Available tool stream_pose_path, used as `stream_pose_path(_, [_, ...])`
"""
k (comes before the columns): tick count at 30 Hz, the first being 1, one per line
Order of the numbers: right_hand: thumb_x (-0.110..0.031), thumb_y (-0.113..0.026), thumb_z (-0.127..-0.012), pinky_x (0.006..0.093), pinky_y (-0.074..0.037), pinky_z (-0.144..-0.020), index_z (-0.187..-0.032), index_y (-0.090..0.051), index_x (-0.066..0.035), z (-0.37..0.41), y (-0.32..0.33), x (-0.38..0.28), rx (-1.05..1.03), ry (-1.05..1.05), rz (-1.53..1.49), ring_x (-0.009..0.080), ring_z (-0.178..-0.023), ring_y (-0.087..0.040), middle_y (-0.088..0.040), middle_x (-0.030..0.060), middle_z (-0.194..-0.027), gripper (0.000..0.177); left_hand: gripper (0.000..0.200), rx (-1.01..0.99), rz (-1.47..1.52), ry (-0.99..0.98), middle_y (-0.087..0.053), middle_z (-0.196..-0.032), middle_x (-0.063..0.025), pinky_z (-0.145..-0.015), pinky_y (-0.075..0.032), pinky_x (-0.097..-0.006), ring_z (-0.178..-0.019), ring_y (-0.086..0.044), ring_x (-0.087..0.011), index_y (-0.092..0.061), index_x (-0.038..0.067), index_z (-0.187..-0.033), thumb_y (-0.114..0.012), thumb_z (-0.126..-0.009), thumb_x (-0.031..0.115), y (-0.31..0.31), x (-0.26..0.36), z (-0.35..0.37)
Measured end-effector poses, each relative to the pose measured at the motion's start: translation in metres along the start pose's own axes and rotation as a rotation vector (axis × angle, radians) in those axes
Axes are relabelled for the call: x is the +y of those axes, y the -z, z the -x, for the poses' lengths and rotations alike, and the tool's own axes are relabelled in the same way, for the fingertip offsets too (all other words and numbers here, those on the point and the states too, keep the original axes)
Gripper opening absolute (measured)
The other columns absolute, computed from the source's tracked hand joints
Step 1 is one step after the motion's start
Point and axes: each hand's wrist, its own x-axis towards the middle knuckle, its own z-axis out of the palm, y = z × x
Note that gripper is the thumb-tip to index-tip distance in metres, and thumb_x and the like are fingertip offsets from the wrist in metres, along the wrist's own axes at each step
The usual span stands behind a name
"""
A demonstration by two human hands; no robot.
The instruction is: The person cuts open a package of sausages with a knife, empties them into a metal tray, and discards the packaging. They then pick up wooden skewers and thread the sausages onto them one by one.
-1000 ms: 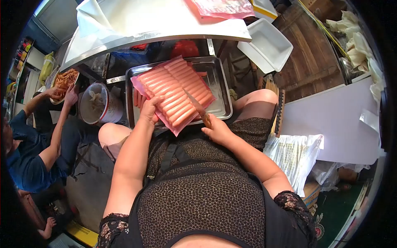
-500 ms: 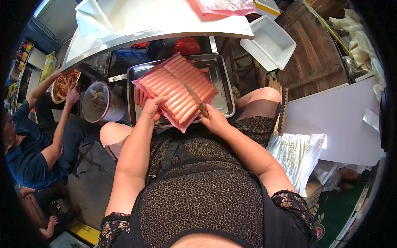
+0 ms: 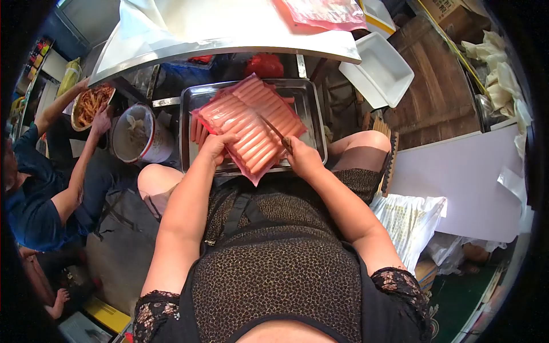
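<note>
A clear plastic pack of pink sausages [image 3: 251, 123], lined up in two rows, is tilted over a metal tray [image 3: 316, 114]. My left hand [image 3: 216, 147] grips the pack's lower left edge, thumb on top. In my right hand [image 3: 303, 155], fingers are wrapped round the handle of a knife [image 3: 275, 129]. Its narrow blade lies across the top of the pack, pointing up and left. Loose sausages [image 3: 198, 130] show in the tray at the pack's left side. The pack's underside is hidden.
A white table [image 3: 229, 28] stands beyond the tray, with a plastic bag [image 3: 323, 12] on it. Left are a bucket [image 3: 140, 134] and another person [image 3: 57, 188] handling a bowl of reddish food [image 3: 91, 106]. A white bin [image 3: 377, 68] is at right.
The knife and my right hand have shifted slightly to the right, and the blade lies at a steeper slant. My left hand keeps its hold on the pack. The view has shifted slightly.
</note>
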Motion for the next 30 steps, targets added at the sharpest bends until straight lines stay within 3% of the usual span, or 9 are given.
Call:
stream_pose_path(10, [-0.015, -0.057, -0.080, 0.0474, -0.048, -0.077, -0.115, -0.052, -0.009, -0.061, 0.000, -0.013, -0.017, 0.031, 0.107, 0.0390, -0.091, -0.061, -0.064, 0.0216, -0.095, 0.036, 0.062, -0.095, -0.010, 0.033, -0.059, -0.122, -0.0089, -0.096, -0.046, -0.0398, -0.111, -0.057, -0.0248, -0.047, 0.005, -0.130, -0.062, -0.070, -0.006, 0.001, -0.008, -0.003])
stream_pose_path(16, [-0.015, -0.056, -0.080, 0.0501, -0.047, -0.079, -0.112, -0.052, -0.006, -0.105, 0.013, -0.065, 0.074, 0.151, -0.125, 0.0408, -0.091, -0.061, -0.064, 0.0238, -0.097, 0.034, 0.059, -0.133, -0.049, -0.014, -0.059, -0.121, -0.0087, -0.095, -0.047, -0.0385, -0.109, -0.058, -0.0226, -0.047, 0.006, -0.130, -0.063, -0.074, -0.005, -0.005, -0.009, -0.003])
stream_pose_path(20, [-0.014, -0.062, -0.078, 0.0464, -0.048, -0.081, -0.121, -0.051, -0.008, -0.130, 0.025, -0.099, 0.031, 0.237, -0.101, 0.0398, -0.097, -0.060, -0.062, 0.0236, -0.103, 0.045, 0.044, -0.079, -0.009, -0.245, -0.062, -0.115, -0.0053, -0.092, -0.049, -0.0358, -0.105, -0.060, -0.0198, -0.055, 0.007, -0.121, -0.067, -0.079, 0.004, -0.014, -0.005, 0.001])
stream_pose_path(21, [-0.012, -0.062, -0.077, 0.0408, -0.047, -0.081, -0.118, -0.051, -0.006, -0.125, 0.027, -0.096, 0.058, 0.314, -0.174, 0.0383, -0.097, -0.059, -0.061, 0.0227, -0.102, 0.043, 0.040, -0.005, 0.101, -0.127, -0.063, -0.113, -0.0070, -0.088, -0.052, -0.0374, -0.102, -0.062, -0.0211, -0.056, 0.006, -0.119, -0.066, -0.081, 0.006, -0.004, -0.013, -0.009])
stream_pose_path(23, [-0.011, -0.061, -0.076, 0.0368, -0.046, -0.083, -0.121, -0.051, -0.006, -0.108, 0.035, -0.086, -0.005, 0.239, -0.188, 0.0347, -0.095, -0.061, -0.062, 0.0197, -0.100, 0.046, 0.036, 0.097, 0.137, -0.229, -0.063, -0.111, -0.0103, -0.086, -0.052, -0.0392, -0.099, -0.062, -0.0235, -0.055, 0.003, -0.118, -0.065, -0.083, 0.009, -0.004, -0.008, -0.013])
stream_pose_path(26, [-0.012, -0.064, -0.080, 0.0306, -0.048, -0.054, -0.121, -0.049, -0.005, -0.079, 0.021, -0.036, 0.045, 0.249, -0.186, 0.0131, -0.062, -0.057, -0.060, 0.0084, -0.080, 0.044, 0.037, 0.206, 0.199, -0.344, -0.062, -0.112, -0.0113, -0.088, -0.052, -0.0395, -0.100, -0.061, -0.0239, -0.054, 0.003, -0.119, -0.064, -0.084, 0.009, 0.016, -0.008, -0.029])
stream_pose_path(27, [-0.012, -0.064, -0.080, 0.0306, -0.048, -0.054, -0.121, -0.049, -0.005, -0.064, 0.024, -0.036, 0.041, 0.239, -0.181, 0.0131, -0.062, -0.057, -0.060, 0.0084, -0.080, 0.044, 0.039, 0.242, 0.228, -0.314, -0.061, -0.112, -0.0118, -0.088, -0.051, -0.0397, -0.101, -0.061, -0.0242, -0.053, 0.003, -0.121, -0.064, -0.084, 0.008, 0.012, 0.001, -0.020])
stream_pose_path(29, [-0.012, -0.063, -0.082, 0.0318, -0.050, -0.063, -0.118, -0.052, -0.005, -0.028, 0.042, -0.034, -0.190, -0.214, -0.490, 0.0207, -0.071, -0.063, -0.064, 0.0100, -0.089, 0.038, 0.043, 0.214, 0.189, -0.309, -0.060, -0.113, -0.0126, -0.090, -0.050, -0.0405, -0.103, -0.060, -0.0253, -0.049, 0.002, -0.125, -0.061, -0.084, 0.006, 0.015, 0.000, -0.027])
stream_pose_path(30, [-0.013, -0.062, -0.085, 0.0274, -0.048, -0.052, -0.119, -0.049, -0.004, -0.015, 0.037, -0.018, -0.214, -0.252, -0.584, 0.0115, -0.058, -0.056, -0.060, 0.0053, -0.083, 0.038, 0.045, 0.180, 0.181, -0.291, -0.061, -0.112, -0.0128, -0.086, -0.051, -0.0400, -0.099, -0.061, -0.0251, -0.047, 0.002, -0.124, -0.063, -0.082, 0.005, 0.019, -0.003, -0.029])
